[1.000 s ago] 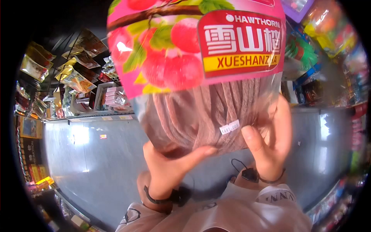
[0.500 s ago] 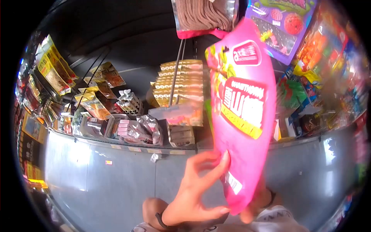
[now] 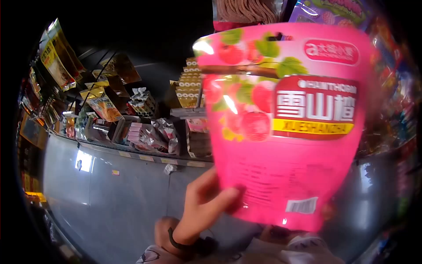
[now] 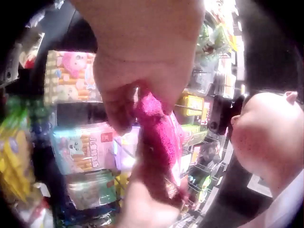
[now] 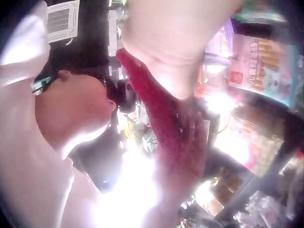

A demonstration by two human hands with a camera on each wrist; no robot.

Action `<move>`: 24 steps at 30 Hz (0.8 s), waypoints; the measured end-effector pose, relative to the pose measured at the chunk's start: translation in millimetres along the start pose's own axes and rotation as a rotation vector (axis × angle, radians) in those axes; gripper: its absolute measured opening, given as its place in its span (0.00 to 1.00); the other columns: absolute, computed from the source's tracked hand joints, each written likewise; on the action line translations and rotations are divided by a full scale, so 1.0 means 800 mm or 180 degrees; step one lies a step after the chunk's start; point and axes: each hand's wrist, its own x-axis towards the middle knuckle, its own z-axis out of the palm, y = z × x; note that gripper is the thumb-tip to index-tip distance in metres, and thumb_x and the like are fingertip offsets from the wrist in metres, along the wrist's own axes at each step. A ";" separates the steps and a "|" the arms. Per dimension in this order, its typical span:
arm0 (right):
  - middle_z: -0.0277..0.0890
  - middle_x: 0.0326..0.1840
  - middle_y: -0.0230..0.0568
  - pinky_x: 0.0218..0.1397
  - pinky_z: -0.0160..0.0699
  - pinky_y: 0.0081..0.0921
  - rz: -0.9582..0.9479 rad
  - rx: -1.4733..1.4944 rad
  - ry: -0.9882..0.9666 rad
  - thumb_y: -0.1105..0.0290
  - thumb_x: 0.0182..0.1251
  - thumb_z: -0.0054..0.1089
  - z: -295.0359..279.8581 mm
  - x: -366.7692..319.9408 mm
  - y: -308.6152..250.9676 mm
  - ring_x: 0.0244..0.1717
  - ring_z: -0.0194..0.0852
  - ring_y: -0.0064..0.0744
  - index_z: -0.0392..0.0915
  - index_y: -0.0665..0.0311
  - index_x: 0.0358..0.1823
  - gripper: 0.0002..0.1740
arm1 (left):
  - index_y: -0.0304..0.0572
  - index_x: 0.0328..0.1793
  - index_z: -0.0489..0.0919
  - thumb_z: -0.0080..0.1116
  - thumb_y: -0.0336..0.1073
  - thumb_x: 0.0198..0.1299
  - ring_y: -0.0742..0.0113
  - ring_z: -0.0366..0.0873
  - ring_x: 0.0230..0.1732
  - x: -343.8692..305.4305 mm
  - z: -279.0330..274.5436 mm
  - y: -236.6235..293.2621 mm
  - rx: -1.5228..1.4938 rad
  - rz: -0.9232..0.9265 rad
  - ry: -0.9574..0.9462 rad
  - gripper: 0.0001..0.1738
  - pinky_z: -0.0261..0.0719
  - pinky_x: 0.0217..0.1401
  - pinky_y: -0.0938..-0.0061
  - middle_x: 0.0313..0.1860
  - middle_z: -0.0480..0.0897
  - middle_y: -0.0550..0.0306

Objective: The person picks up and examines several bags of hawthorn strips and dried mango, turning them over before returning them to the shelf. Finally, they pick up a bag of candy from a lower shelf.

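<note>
A pink hawthorn bag (image 3: 281, 171) faces the head camera, its printed side with the barcode showing and its top slightly tilted. The left hand (image 3: 204, 211) pinches the bag's lower left edge, thumb on the printed side. In the left wrist view, the left hand (image 4: 142, 61) grips one edge of the pink bag (image 4: 159, 133). The right hand is mostly hidden behind the bag in the head view; in the right wrist view, the right hand (image 5: 166, 52) holds the bag (image 5: 159, 109) at its other edge.
Another bag of brown strips (image 3: 248, 11) hangs above, beside a purple package (image 3: 329, 12). Hanging yellow packets (image 3: 103, 103) and boxed silver packets (image 3: 165, 134) line the left. A grey panel (image 3: 123, 189) lies below the shelf edge.
The bag has been turned from its clear-windowed side to its barcode side, passing edge-on, and now faces the head camera broadly. Both hands have shifted with it.
</note>
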 end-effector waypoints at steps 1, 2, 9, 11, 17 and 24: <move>0.69 0.63 0.51 0.69 0.65 0.40 -0.0023 -0.0028 0.0037 0.68 0.56 0.68 0.000 0.001 -0.001 0.65 0.68 0.41 0.61 0.72 0.68 0.39 | 0.29 0.63 0.73 0.62 0.23 0.61 0.74 0.77 0.51 -0.001 0.001 0.003 -0.0034 -0.0137 -0.0077 0.23 0.76 0.55 0.77 0.53 0.80 0.55; 0.70 0.62 0.51 0.68 0.66 0.40 -0.0072 -0.0048 0.0078 0.69 0.56 0.67 -0.001 -0.002 -0.002 0.64 0.70 0.41 0.62 0.72 0.67 0.38 | 0.28 0.61 0.75 0.64 0.24 0.60 0.75 0.80 0.44 0.000 0.014 0.005 -0.0190 0.0021 0.0442 0.22 0.78 0.47 0.80 0.45 0.84 0.58; 0.79 0.51 0.48 0.56 0.77 0.34 -0.0110 -0.0599 0.0345 0.78 0.57 0.65 0.021 0.021 0.001 0.51 0.80 0.36 0.72 0.72 0.58 0.25 | 0.27 0.54 0.79 0.64 0.23 0.59 0.77 0.80 0.38 0.004 0.005 0.004 0.0161 0.0176 0.0843 0.16 0.78 0.42 0.81 0.41 0.85 0.57; 0.81 0.47 0.45 0.49 0.80 0.29 -0.0082 -0.0781 0.0502 0.81 0.58 0.65 0.035 0.026 0.003 0.45 0.82 0.34 0.74 0.72 0.53 0.20 | 0.26 0.52 0.80 0.64 0.24 0.59 0.77 0.79 0.38 0.005 0.005 0.006 0.0220 0.0195 0.0890 0.15 0.78 0.41 0.82 0.41 0.85 0.57; 0.82 0.40 0.42 0.40 0.81 0.24 -0.0082 -0.1330 0.0487 0.80 0.58 0.68 0.041 0.037 0.007 0.36 0.81 0.28 0.76 0.73 0.48 0.17 | 0.26 0.49 0.81 0.66 0.24 0.59 0.77 0.79 0.39 -0.001 0.004 0.010 0.0396 0.0118 0.0913 0.13 0.78 0.43 0.81 0.40 0.85 0.57; 0.81 0.38 0.40 0.36 0.78 0.23 -0.0350 -0.1290 0.0512 0.80 0.58 0.69 0.044 0.035 0.004 0.34 0.79 0.26 0.77 0.73 0.48 0.17 | 0.27 0.47 0.83 0.70 0.25 0.55 0.75 0.81 0.39 -0.001 0.011 0.019 0.0150 0.0058 0.0809 0.14 0.80 0.45 0.79 0.38 0.86 0.58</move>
